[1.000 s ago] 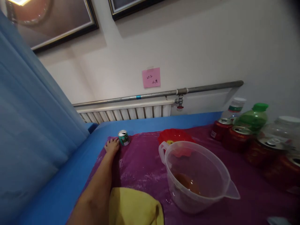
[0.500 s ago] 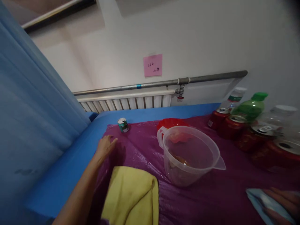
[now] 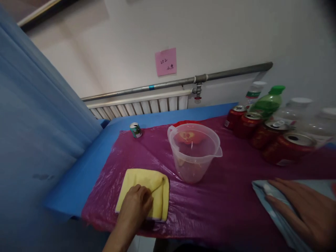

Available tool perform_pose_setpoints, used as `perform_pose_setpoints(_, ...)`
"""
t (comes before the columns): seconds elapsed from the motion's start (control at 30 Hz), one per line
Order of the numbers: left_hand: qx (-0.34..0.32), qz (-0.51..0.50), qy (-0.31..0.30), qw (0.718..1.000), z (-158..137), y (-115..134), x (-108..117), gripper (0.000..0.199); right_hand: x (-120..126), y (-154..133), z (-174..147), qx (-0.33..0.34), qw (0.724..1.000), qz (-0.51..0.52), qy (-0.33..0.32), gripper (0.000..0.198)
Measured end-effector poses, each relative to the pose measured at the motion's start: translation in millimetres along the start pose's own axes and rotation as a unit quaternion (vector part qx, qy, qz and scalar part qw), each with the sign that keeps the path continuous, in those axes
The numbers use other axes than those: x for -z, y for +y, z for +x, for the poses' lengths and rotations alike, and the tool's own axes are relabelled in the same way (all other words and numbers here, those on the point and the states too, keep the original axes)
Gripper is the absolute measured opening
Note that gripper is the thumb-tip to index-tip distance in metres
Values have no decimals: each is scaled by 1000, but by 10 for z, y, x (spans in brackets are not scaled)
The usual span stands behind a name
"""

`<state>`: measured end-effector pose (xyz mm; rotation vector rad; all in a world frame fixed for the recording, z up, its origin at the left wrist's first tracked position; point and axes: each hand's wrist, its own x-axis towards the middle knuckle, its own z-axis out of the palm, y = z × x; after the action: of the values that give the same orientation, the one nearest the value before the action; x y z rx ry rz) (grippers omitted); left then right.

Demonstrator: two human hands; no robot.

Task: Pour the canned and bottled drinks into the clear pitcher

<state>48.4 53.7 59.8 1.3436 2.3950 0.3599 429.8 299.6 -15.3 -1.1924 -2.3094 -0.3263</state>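
Left hand (image 3: 135, 204) curling onto yellow cloth (image 3: 143, 192) at purple sheet's (image 3: 223, 206) near edge, pinching fold. Right hand (image 3: 301, 206) pressing flat, fingers spread, on blue cloth (image 3: 275, 211). Sheet looking wet, wiping barely starting.

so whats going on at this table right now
A person stands at a table covered with a purple plastic sheet. Their left hand grips a folded yellow cloth near the front edge, while the right hand lies flat on a light blue cloth. Between them stands a clear plastic jug with a little liquid at the bottom. Red cans and bottles line the right side, and a small green can stands at the far left corner.
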Motion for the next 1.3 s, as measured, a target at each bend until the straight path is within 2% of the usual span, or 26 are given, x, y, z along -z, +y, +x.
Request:
perform_pose_setpoints(0.1,-2,14,12,1000,-7,58,-10,18,26,-33,-33,42,999,-11,2,56)
perform_pose_setpoints(0.4,0,65,21,998,-33,33,-145,20,159,-143,20,50,998,-20,11,61)
perform_pose_setpoints(0.6,-11,-35,78,996,-245,171,-32,18,198,-185,56,72,997,-10,21,62)
perform_pose_setpoints(0.73,-64,-144,-55,986,-326,166,89,25,269,-237,85,77,995,-23,55,61)
perform_pose_setpoints(0.77,-62,-164,-56,983,-319,161,127,28,288,-249,91,80,994,-27,64,61)
perform_pose_setpoints(0.87,-11,-153,46,987,-266,183,189,32,323,-273,103,83,994,-31,67,60)
perform_pose_setpoints(0.9,5,-136,58,989,-247,204,174,33,324,-275,104,82,994,-31,63,61)
perform_pose_setpoints(1.03,22,-61,12,998,-188,314,-59,32,289,-260,88,64,997,-18,44,62)
perform_pose_setpoints(1.17,32,6,52,998,-158,358,-274,24,265,-251,78,55,998,-4,33,62)
perform_pose_setpoints(1.3,39,-8,82,996,-185,300,-290,18,282,-268,87,59,998,-14,34,62)
